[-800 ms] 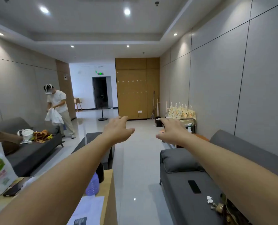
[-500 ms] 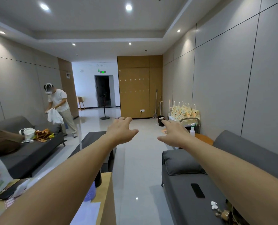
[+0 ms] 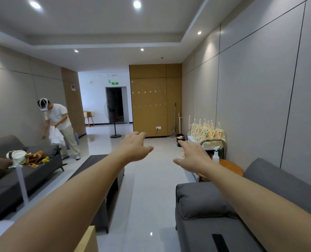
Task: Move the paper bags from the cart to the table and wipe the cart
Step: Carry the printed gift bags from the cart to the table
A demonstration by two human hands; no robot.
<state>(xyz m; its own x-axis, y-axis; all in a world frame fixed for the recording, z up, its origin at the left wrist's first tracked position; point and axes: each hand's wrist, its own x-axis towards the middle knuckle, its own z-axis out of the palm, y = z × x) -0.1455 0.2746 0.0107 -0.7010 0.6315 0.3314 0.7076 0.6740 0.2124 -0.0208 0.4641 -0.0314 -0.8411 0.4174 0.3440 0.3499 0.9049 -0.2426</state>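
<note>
While both our arms reach out ahead of us, the paper bags [image 3: 208, 132] stand in a row on top of the cart [image 3: 213, 142], well down the room against the right-hand wall and far from either hand. Our left hand [image 3: 134, 147] is released, fingers spread loosely and holding nothing; our right hand [image 3: 192, 155] is likewise slack, the fingers extended toward the cart with nothing in them.

The bags look light: thin yellowish paper with printed pictures and pale looped handles standing up above each mouth. We judge them stiff enough to stand alone but easy to crease or tear if we squeeze the walls, and we cannot tell whether anything sits inside them. The handles are the place to take hold, since pinching both loops of one bag together should keep the mouth closed and the paper unstrained. Because they stand packed close, we expect that lifting one straight up will disturb its neighbours least, and several handles might be gathered in one grasp if the bags prove empty.

A spray bottle [image 3: 216, 154] stands just beside the cart, near a round wooden side table [image 3: 231, 167]. The grey sofa [image 3: 223, 206] lies between us and the cart along the same wall.
</note>
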